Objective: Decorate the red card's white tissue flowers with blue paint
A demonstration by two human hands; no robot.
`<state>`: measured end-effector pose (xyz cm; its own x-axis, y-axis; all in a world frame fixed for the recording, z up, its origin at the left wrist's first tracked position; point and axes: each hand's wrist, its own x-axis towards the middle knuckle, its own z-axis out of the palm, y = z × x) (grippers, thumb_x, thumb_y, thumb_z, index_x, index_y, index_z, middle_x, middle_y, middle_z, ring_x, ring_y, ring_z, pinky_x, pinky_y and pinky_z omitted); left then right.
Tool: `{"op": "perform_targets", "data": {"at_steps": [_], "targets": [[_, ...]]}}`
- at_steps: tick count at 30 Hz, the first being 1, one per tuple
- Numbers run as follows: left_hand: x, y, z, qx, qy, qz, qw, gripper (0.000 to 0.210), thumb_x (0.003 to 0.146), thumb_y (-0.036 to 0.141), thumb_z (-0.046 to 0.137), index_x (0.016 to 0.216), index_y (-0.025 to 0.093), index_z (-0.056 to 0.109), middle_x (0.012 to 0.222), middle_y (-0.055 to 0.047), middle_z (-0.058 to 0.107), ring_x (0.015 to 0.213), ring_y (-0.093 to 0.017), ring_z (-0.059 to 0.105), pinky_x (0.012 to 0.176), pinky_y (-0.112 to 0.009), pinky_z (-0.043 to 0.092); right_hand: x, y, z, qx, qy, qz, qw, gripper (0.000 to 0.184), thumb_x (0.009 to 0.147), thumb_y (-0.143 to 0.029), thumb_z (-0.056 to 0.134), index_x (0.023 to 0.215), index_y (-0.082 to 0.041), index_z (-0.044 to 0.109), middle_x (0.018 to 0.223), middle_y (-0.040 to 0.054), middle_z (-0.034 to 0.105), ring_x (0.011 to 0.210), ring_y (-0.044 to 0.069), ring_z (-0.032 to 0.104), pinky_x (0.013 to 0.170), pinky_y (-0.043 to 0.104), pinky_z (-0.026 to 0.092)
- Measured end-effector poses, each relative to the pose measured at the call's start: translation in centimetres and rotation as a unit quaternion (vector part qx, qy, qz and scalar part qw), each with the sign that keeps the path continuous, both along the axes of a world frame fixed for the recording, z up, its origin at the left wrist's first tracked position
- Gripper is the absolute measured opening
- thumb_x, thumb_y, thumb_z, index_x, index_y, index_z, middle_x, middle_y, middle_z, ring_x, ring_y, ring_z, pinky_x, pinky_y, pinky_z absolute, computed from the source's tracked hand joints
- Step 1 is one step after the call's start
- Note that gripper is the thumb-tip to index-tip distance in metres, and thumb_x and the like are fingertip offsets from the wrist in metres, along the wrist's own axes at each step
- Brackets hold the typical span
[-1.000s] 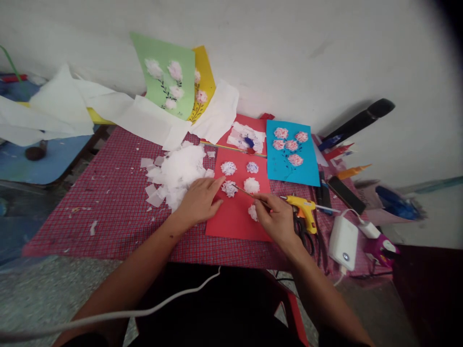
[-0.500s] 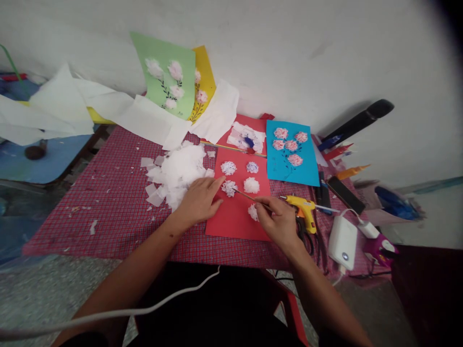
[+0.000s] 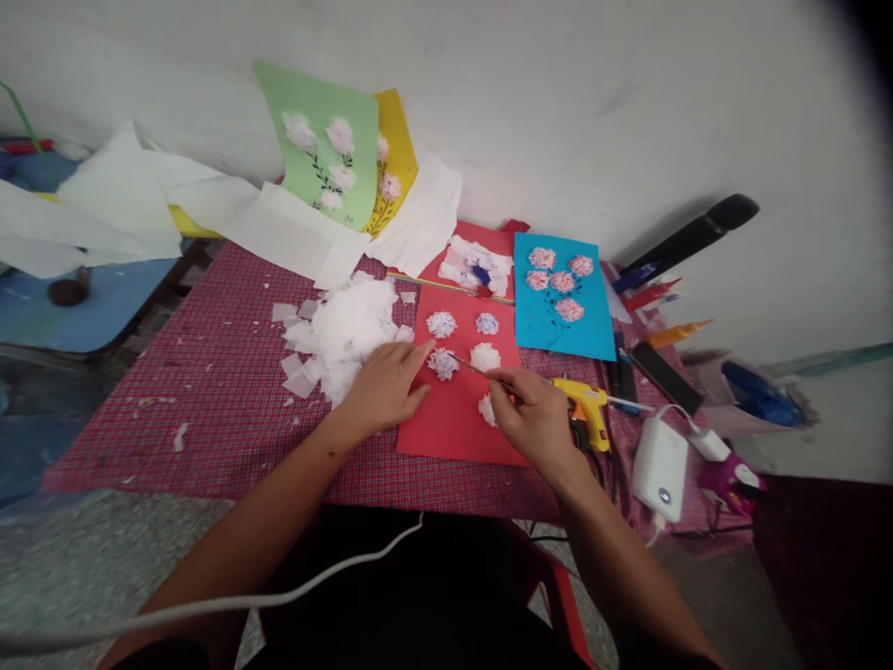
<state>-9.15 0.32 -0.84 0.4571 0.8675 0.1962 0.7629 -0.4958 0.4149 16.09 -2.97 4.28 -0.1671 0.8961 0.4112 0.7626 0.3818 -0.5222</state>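
A red sheet of paper (image 3: 446, 428) lies on the table with several ruffled white paper flowers on it. My right hand (image 3: 534, 416) is closed around a thin paintbrush (image 3: 469, 366). The brush tip reaches the purple-speckled flower (image 3: 442, 364) at the sheet's left. My left hand (image 3: 389, 388) rests with fingers apart on the sheet's left edge, fingertips close to that flower. Farther up are two more purple-flecked flowers, and a whiter flower (image 3: 486, 356) sits beside the brush. My right hand partly covers another flower (image 3: 487, 409).
A pile of white tissue squares (image 3: 355, 321) lies left of the sheet. Behind it is a paint-stained tissue (image 3: 476, 267). To the right are a blue flower card (image 3: 565, 330), a yellow glue gun (image 3: 590, 409), a phone (image 3: 668, 377) and a white power bank (image 3: 660, 470).
My right hand and the brush have shifted slightly, the tip staying at the same flower. The left hand keeps its place.
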Motion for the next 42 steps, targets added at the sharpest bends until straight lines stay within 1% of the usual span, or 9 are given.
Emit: {"op": "perform_targets", "data": {"at_steps": [3, 6, 12, 15, 19, 24, 31, 36, 42], "targets": [[0.0, 0.0, -0.1, 0.002, -0.004, -0.002, 1.000, 0.068, 0.096, 0.032, 0.060, 0.159, 0.021, 0.037, 0.140, -0.015, 0.061, 0.133, -0.033, 0.056, 0.117, -0.052, 0.041, -0.4, 0.5, 0.1, 0.009, -0.036, 0.016, 0.999, 0.021, 0.093, -0.020, 0.057, 0.101, -0.025, 0.076, 0.094, 0.0064, 0.081, 0.082, 0.023, 0.076, 0.075, 0.035, 0.058], [0.0, 0.0, 0.0, 0.002, -0.003, -0.003, 1.000, 0.068, 0.096, 0.032, 0.060, 0.158, 0.021, 0.037, 0.140, -0.015, 0.061, 0.133, -0.033, 0.056, 0.117, -0.052, 0.042, -0.7, 0.8, 0.3, -0.002, -0.067, 0.025, 0.997, 0.021, 0.094, -0.020, 0.057, 0.102, -0.026, 0.076, 0.092, 0.0060, 0.081, 0.082, 0.023, 0.076, 0.074, 0.035, 0.057], [0.1, 0.0, 0.3, -0.004, 0.005, -0.001, 1.000, 0.067, 0.096, 0.032, 0.060, 0.157, 0.019, 0.039, 0.139, -0.015, 0.061, 0.132, -0.033, 0.056, 0.118, -0.051, 0.042, -0.6, 0.6, 1.1, 0.025, -0.041, 0.022, 0.999, 0.020, 0.094, -0.022, 0.057, 0.100, -0.026, 0.075, 0.092, 0.0058, 0.081, 0.082, 0.023, 0.076, 0.075, 0.036, 0.057], [0.0, 0.0, 0.4, -0.002, 0.008, -0.003, 1.000, 0.066, 0.096, 0.032, 0.060, 0.157, 0.018, 0.039, 0.139, -0.016, 0.061, 0.131, -0.033, 0.056, 0.117, -0.051, 0.042, -0.7, 0.3, 1.4, 0.009, -0.043, 0.032, 0.999, 0.020, 0.094, -0.021, 0.057, 0.100, -0.028, 0.075, 0.091, 0.0043, 0.081, 0.081, 0.022, 0.076, 0.074, 0.034, 0.057], [0.0, 0.0, 0.2, 0.000, 0.007, -0.002, 1.000, 0.067, 0.096, 0.033, 0.061, 0.157, 0.018, 0.038, 0.139, -0.015, 0.061, 0.131, -0.033, 0.056, 0.117, -0.051, 0.042, -1.1, 0.0, 1.0, 0.008, -0.061, 0.059, 0.996, 0.020, 0.094, -0.019, 0.057, 0.102, -0.025, 0.075, 0.088, 0.0051, 0.079, 0.078, 0.021, 0.074, 0.072, 0.034, 0.056], [0.0, 0.0, 0.0, 0.001, 0.003, -0.004, 1.000, 0.066, 0.097, 0.033, 0.060, 0.158, 0.019, 0.038, 0.141, -0.015, 0.060, 0.133, -0.033, 0.055, 0.118, -0.051, 0.041, -1.4, -0.1, 0.3, 0.016, -0.084, 0.065, 0.994, 0.020, 0.096, -0.018, 0.056, 0.104, -0.023, 0.074, 0.089, 0.0060, 0.079, 0.080, 0.021, 0.074, 0.074, 0.032, 0.055], [-0.1, 0.0, 0.1, 0.001, 0.006, -0.005, 1.000, 0.066, 0.097, 0.033, 0.059, 0.157, 0.016, 0.039, 0.138, -0.017, 0.061, 0.132, -0.033, 0.056, 0.118, -0.051, 0.041, -1.2, -0.3, 0.3, 0.035, -0.074, 0.084, 0.993, 0.017, 0.095, -0.014, 0.058, 0.102, -0.020, 0.072, 0.086, 0.0056, 0.077, 0.076, 0.020, 0.073, 0.070, 0.031, 0.054], [-0.1, 0.0, 0.1, -0.001, 0.002, -0.006, 1.000, 0.067, 0.097, 0.032, 0.059, 0.158, 0.018, 0.038, 0.139, -0.017, 0.061, 0.133, -0.033, 0.055, 0.117, -0.052, 0.042, -0.9, -0.6, 0.4, 0.064, -0.056, 0.076, 0.993, 0.016, 0.094, -0.013, 0.059, 0.102, -0.020, 0.072, 0.086, 0.0055, 0.078, 0.075, 0.020, 0.073, 0.070, 0.031, 0.054], [0.0, 0.0, 0.2, -0.001, 0.012, -0.001, 1.000, 0.066, 0.097, 0.034, 0.060, 0.157, 0.016, 0.039, 0.139, -0.017, 0.061, 0.132, -0.033, 0.055, 0.118, -0.051, 0.041, -0.6, -0.9, 0.4, 0.049, -0.048, 0.077, 0.995, 0.017, 0.093, -0.012, 0.060, 0.100, -0.021, 0.072, 0.084, 0.0041, 0.078, 0.073, 0.019, 0.073, 0.068, 0.030, 0.054]]}}
